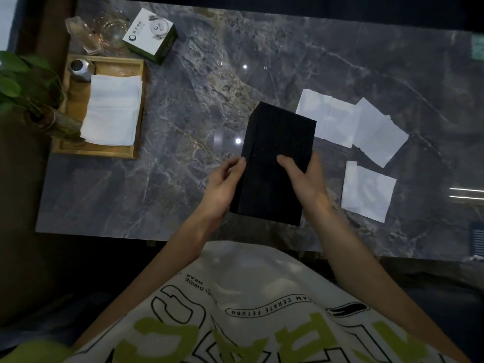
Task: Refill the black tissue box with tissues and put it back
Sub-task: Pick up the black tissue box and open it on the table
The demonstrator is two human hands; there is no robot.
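Note:
The black ribbed tissue box (275,142) is held above the grey marble table (183,100), tilted with its long side running away from me. My left hand (222,184) grips its left edge, thumb on top. My right hand (305,179) grips its right edge, thumb lying across the top face. Three loose white tissues lie on the table to the right: one (327,119) behind the box, one (379,132) further right, one (368,189) nearer me. A stack of white tissues (112,111) rests in a wooden tray (99,150) at the left.
A silver canister (80,69) stands in the tray's far corner. Behind the tray are glassware (104,30) and a white-and-green carton (150,35). A leafy plant (23,85) sits at the left edge. The table's near edge runs just beyond my shirt.

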